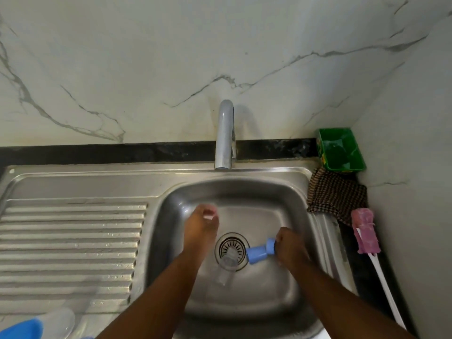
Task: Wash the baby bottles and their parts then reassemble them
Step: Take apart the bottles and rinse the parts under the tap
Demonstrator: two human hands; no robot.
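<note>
reaching into the sink (pixel 244 189), you are gripping a blue bottle part (pixel 259 253) with your right hand (pixel 291 248), fingers curled round one end of it, just right of the drain (pixel 232 245). your left hand (pixel 201 223) is pinching a small pale piece (pixel 209 214) at its fingertips, over the back left of the basin; blur is hiding what that piece is. a clear bottle (pixel 227 266) is lying on its side in the basin, partly over the drain and just beside the blue bottle part. a second bottle (pixel 49 322), clear with blue on it, is lying at the near end of the drainboard (pixel 73 241). a pink bottle brush (pixel 365 230) is lying on the counter right of the sink, beside a checked cloth (pixel 336 195), with a green tub (pixel 341 150) sitting in the corner behind. the tap (pixel 225 135) is standing behind the basin.
</note>
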